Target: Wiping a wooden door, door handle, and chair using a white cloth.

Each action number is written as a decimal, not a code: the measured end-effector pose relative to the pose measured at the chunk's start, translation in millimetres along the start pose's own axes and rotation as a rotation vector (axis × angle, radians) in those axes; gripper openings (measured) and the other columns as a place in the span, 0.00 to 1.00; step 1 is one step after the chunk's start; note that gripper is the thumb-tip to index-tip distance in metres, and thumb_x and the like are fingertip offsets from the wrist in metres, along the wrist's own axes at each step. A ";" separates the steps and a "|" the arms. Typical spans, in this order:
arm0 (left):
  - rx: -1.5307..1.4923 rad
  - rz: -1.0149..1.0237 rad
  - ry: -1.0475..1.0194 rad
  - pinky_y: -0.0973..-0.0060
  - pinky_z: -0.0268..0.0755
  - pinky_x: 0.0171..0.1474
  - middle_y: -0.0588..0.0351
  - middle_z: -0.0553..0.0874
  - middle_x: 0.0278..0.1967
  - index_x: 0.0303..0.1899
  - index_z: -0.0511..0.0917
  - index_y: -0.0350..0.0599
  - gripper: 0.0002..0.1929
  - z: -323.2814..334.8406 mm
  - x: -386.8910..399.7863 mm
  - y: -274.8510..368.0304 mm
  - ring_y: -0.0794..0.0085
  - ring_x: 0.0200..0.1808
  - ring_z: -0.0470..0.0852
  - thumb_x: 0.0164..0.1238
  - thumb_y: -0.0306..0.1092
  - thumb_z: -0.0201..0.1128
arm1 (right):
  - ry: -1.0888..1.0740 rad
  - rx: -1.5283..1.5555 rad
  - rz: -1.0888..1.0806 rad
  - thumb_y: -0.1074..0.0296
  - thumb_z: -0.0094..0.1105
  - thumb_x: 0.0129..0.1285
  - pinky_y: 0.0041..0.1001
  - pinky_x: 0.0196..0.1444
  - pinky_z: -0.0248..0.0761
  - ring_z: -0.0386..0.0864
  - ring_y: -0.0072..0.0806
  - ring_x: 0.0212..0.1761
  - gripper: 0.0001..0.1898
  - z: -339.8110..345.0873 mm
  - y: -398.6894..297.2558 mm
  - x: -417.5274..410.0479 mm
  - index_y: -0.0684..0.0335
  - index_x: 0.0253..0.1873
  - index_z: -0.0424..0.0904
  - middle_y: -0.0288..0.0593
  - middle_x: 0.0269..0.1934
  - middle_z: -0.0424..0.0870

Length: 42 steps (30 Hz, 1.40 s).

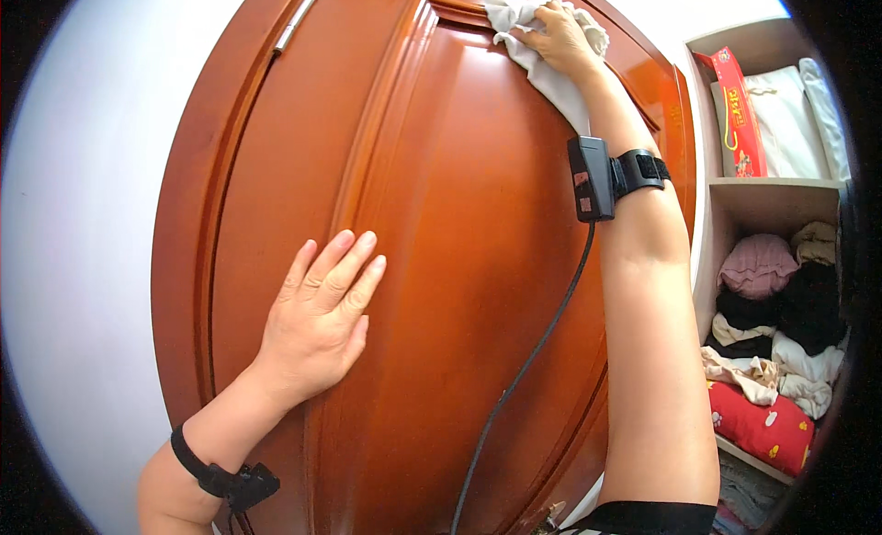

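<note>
A reddish-brown wooden door (475, 273) with a raised panel fills the middle of the head view. High on it, my right hand (561, 42) presses a white cloth (517, 14) against the panel's upper moulding. Part of the cloth hangs down beside my forearm. My left hand (320, 307) is spread over the door's left part, close to the panel's left moulding, with nothing in it. Whether its palm touches the wood cannot be seen.
Right of the door stands a shelf unit (778, 183) with a red box (741, 114) and folded or heaped clothes (747, 328). A metal hinge (300, 18) sits at upper left. From a black device (591, 180) strapped to my right forearm, a cable (506, 390) hangs before the door.
</note>
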<state>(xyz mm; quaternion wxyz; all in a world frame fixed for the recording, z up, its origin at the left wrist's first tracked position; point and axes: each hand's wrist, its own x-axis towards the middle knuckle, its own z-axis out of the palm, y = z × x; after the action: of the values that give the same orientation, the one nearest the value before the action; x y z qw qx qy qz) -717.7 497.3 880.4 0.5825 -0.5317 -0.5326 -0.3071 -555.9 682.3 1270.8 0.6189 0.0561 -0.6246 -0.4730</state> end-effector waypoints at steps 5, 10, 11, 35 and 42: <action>0.012 0.024 0.004 0.57 0.43 0.75 0.52 0.64 0.70 0.65 0.69 0.45 0.33 3.1 1.3 -3.8 0.60 0.74 0.56 0.52 0.28 0.63 | 0.018 0.022 -0.222 0.55 0.65 0.58 0.38 0.57 0.68 0.76 0.48 0.51 0.18 24.5 -75.3 45.3 0.66 0.44 0.82 0.56 0.46 0.79; -0.001 0.023 -0.001 0.57 0.40 0.75 0.56 0.64 0.70 0.66 0.68 0.48 0.33 2.6 0.0 -4.8 0.64 0.74 0.56 0.53 0.29 0.62 | 0.043 0.154 -0.135 0.58 0.67 0.51 0.40 0.52 0.61 0.71 0.44 0.51 0.11 2.2 -91.9 29.8 0.59 0.31 0.80 0.47 0.44 0.77; 0.018 0.011 -0.009 0.56 0.39 0.75 0.56 0.64 0.71 0.66 0.68 0.49 0.34 1.6 -0.6 -4.2 0.64 0.74 0.56 0.53 0.29 0.62 | 0.077 0.115 -0.134 0.61 0.65 0.52 0.40 0.56 0.60 0.70 0.45 0.53 0.09 11.2 -85.0 31.3 0.59 0.33 0.80 0.48 0.43 0.77; 0.028 -0.021 -0.041 0.55 0.40 0.75 0.53 0.62 0.71 0.67 0.66 0.44 0.34 2.3 1.2 1.5 0.60 0.75 0.53 0.54 0.27 0.61 | 0.014 0.562 0.754 0.57 0.73 0.53 0.22 0.42 0.73 0.81 0.20 0.35 0.19 -38.0 121.0 -92.9 0.62 0.46 0.86 0.38 0.35 0.88; 0.005 0.000 -0.011 0.57 0.39 0.75 0.54 0.62 0.71 0.66 0.67 0.45 0.34 0.2 -3.4 -3.6 0.63 0.74 0.55 0.53 0.30 0.63 | -0.151 0.341 0.366 0.50 0.74 0.51 0.27 0.48 0.74 0.83 0.28 0.44 0.24 1.2 -23.4 42.3 0.59 0.48 0.85 0.43 0.43 0.87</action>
<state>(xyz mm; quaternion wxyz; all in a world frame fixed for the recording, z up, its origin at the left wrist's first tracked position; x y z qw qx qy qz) -721.9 495.9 878.2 0.5809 -0.5317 -0.5368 -0.3028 -578.7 642.4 1286.1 0.6272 0.0102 -0.7396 -0.2440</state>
